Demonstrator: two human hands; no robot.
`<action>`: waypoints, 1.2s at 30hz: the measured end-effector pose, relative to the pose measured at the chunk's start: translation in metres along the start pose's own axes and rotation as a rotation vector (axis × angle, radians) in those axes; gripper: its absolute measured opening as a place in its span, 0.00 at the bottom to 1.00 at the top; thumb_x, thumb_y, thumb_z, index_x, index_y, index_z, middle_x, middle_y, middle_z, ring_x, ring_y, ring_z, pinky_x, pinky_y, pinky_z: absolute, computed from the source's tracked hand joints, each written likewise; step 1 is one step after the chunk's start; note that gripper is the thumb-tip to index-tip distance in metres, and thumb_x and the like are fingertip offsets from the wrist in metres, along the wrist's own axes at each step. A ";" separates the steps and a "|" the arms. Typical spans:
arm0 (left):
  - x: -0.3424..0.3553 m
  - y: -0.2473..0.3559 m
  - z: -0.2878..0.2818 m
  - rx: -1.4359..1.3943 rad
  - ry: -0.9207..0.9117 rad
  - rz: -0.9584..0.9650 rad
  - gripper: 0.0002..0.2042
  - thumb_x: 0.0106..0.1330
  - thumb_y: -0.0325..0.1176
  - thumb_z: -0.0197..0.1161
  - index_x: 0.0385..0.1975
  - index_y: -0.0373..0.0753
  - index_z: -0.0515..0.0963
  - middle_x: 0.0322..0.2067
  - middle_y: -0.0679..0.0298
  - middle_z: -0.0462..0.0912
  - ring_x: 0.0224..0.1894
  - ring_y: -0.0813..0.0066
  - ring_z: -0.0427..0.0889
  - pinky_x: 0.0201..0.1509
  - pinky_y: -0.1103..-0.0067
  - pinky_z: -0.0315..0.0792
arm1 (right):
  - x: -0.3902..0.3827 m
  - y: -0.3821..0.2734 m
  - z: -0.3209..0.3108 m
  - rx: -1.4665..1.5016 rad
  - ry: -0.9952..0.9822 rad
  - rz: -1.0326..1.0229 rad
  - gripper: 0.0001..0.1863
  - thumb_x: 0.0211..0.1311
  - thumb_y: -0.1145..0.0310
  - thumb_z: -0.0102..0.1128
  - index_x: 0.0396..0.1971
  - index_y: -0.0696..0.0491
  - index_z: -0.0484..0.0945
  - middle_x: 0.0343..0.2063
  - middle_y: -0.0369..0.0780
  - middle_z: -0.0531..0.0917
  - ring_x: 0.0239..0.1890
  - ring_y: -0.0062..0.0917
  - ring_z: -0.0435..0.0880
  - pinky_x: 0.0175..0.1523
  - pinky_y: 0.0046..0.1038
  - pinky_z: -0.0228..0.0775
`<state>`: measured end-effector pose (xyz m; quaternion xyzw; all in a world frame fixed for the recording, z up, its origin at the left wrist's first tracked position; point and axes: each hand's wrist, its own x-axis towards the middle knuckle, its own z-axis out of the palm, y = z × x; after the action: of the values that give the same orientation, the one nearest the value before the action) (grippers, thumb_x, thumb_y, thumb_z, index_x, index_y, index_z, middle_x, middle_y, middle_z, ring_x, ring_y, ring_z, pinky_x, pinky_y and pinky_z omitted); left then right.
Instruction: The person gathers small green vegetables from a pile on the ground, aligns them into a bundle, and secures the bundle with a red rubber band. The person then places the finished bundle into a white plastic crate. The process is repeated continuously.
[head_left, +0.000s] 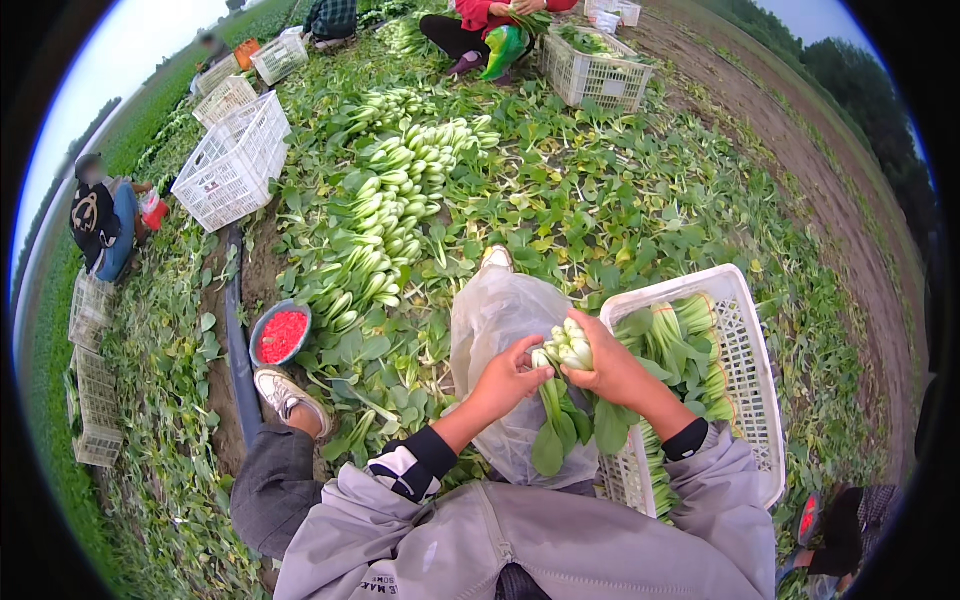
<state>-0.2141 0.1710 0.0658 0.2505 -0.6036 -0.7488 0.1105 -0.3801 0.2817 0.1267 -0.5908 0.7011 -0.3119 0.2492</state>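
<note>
In front of me, my right hand (608, 366) is wrapped round a small bunch of bok choy (570, 343), white-green bases up and leaves hanging down. My left hand (512, 378) touches the bunch from the other side, its thumb and fingers closed on a bok choy (553, 399) at the bunch's edge. The two hands nearly meet above a clear plastic sheet (497, 318) draped over my leg. Close by my right forearm stands a white plastic crate (758, 405) holding bundled bok choy (672, 338). Parts of the bunch are hidden by my fingers.
A long heap of cut bok choy (385, 215) lies ahead on leaf-strewn ground. Left of it sits a basin (308, 322) of small red pieces, beside a dark hose (238, 340). More white crates (225, 170) stand around. Other people work nearby, one in red sleeves (480, 14).
</note>
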 end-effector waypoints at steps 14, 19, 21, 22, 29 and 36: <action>0.024 0.000 0.030 -0.251 -0.033 0.047 0.25 0.57 0.16 0.59 0.55 0.33 0.61 0.49 0.58 0.74 0.47 0.75 0.78 0.50 0.79 0.74 | -0.006 -0.011 -0.010 -0.159 0.054 -0.111 0.49 0.36 0.68 0.76 0.61 0.59 0.57 0.53 0.52 0.70 0.55 0.46 0.70 0.60 0.36 0.63; 0.046 0.003 0.017 -0.002 -0.178 0.115 0.24 0.57 0.17 0.58 0.56 0.34 0.63 0.48 0.57 0.76 0.47 0.75 0.78 0.50 0.78 0.73 | -0.005 0.003 0.008 -0.184 0.256 -0.029 0.47 0.34 0.71 0.76 0.59 0.57 0.60 0.48 0.49 0.72 0.50 0.44 0.73 0.53 0.37 0.68; 0.053 0.012 0.000 0.118 -0.271 0.117 0.24 0.58 0.20 0.58 0.56 0.35 0.65 0.46 0.58 0.77 0.45 0.76 0.79 0.50 0.78 0.73 | -0.001 0.005 0.011 -0.224 0.296 -0.049 0.47 0.34 0.72 0.75 0.59 0.57 0.60 0.48 0.49 0.72 0.50 0.44 0.73 0.52 0.37 0.69; 0.052 0.026 -0.012 0.185 -0.321 0.116 0.23 0.58 0.21 0.59 0.55 0.37 0.66 0.45 0.59 0.78 0.44 0.76 0.79 0.49 0.78 0.74 | 0.000 0.006 0.012 -0.252 0.311 -0.036 0.47 0.33 0.72 0.75 0.59 0.57 0.60 0.48 0.49 0.72 0.50 0.44 0.73 0.52 0.37 0.68; 0.103 -0.033 -0.221 0.664 0.290 0.043 0.14 0.57 0.28 0.59 0.45 0.41 0.77 0.30 0.64 0.81 0.31 0.75 0.79 0.38 0.78 0.74 | -0.006 0.015 0.025 -0.383 0.427 0.067 0.44 0.35 0.75 0.73 0.58 0.58 0.61 0.49 0.49 0.72 0.50 0.46 0.71 0.55 0.40 0.65; 0.101 -0.101 -0.406 1.007 0.802 -0.070 0.12 0.56 0.30 0.55 0.38 0.36 0.79 0.31 0.53 0.83 0.35 0.55 0.82 0.41 0.67 0.74 | -0.010 0.034 0.036 -0.398 0.493 0.159 0.42 0.39 0.73 0.71 0.58 0.59 0.60 0.49 0.52 0.69 0.50 0.48 0.69 0.54 0.42 0.63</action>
<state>-0.0795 -0.1960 -0.1148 0.5517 -0.7846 -0.2251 0.1717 -0.3753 0.2903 0.0769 -0.4780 0.8316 -0.2818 -0.0247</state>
